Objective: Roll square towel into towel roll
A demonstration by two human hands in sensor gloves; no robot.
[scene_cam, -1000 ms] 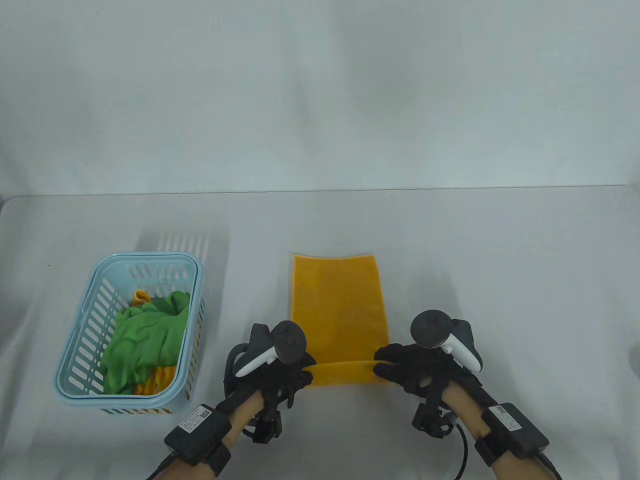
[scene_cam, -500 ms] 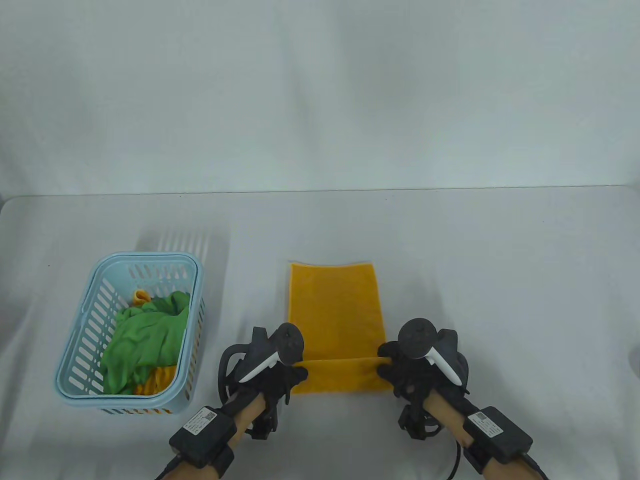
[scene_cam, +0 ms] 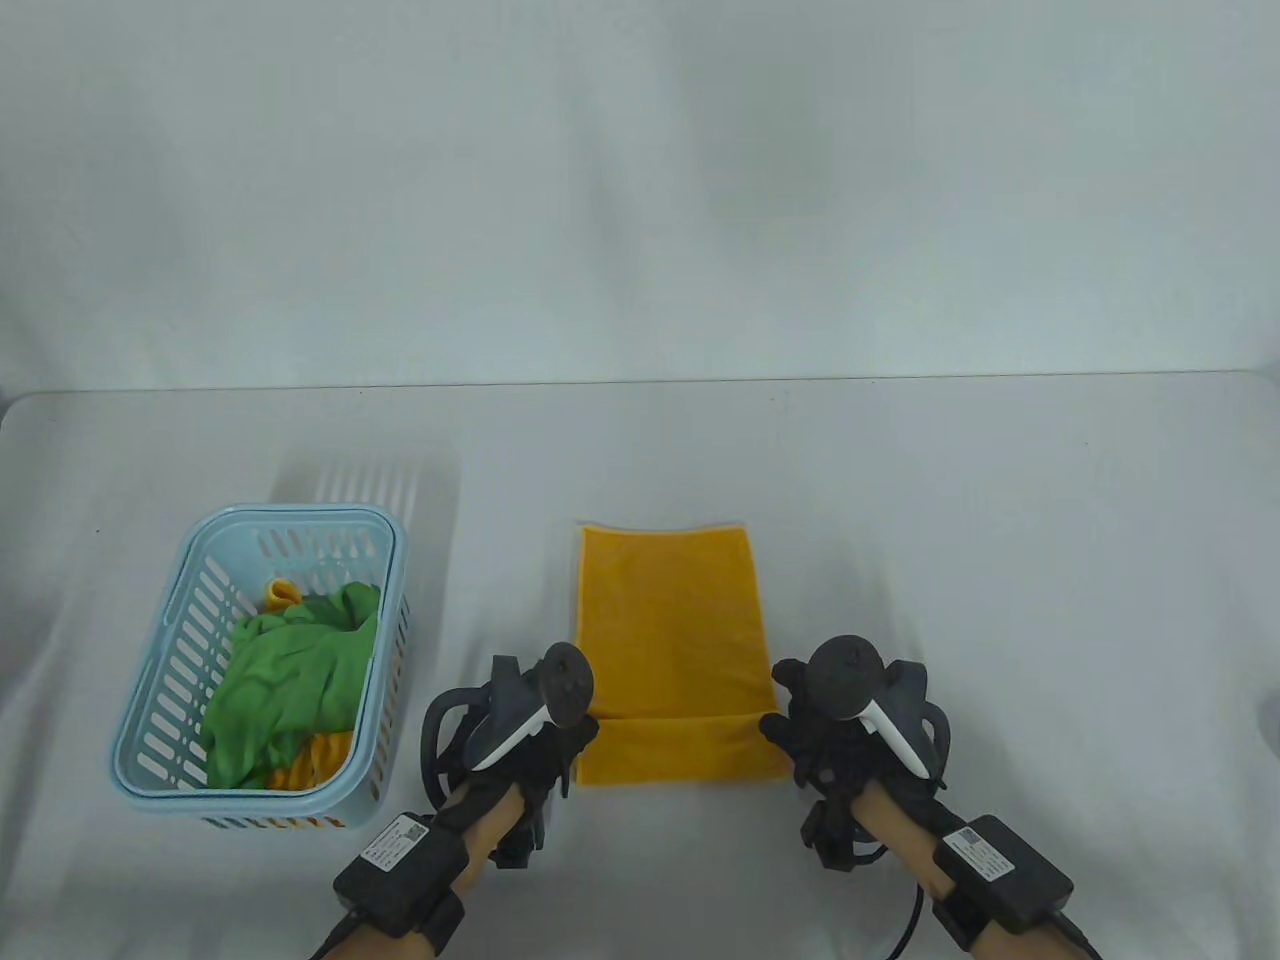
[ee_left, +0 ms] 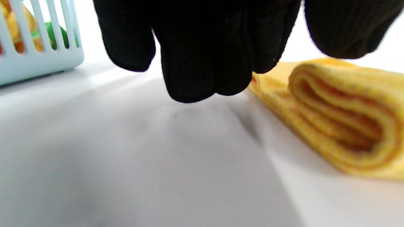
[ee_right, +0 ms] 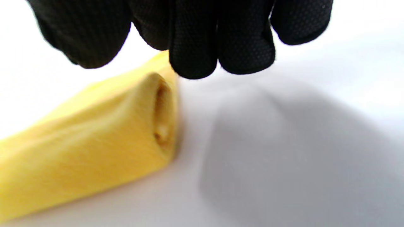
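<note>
1. Towel, orange, is lying flat on the table to the right of the blue basket, its near end already turned over into a short flattened fold.

2. I am resting my left hand at the fold's left end and my right hand at its right end; in both wrist views my fingers are hanging loosely curled just beside the cloth, gripping nothing.

3. Seen from my left wrist, the fold's open end is showing several layers stacked loosely, more a flat tuck than a tight coil.

4. I am judging the rolling as only just started: most of the towel, on the side away from me, is still lying unrolled.

5. Green cloth and some orange cloth are sitting inside the basket, well apart from the towel.

6. Next, as I am reading it, both hands need to take the fold's ends again and turn it away from me, evenly, so the roll is staying straight and the layers are tightening rather than skewing to one side.
</note>
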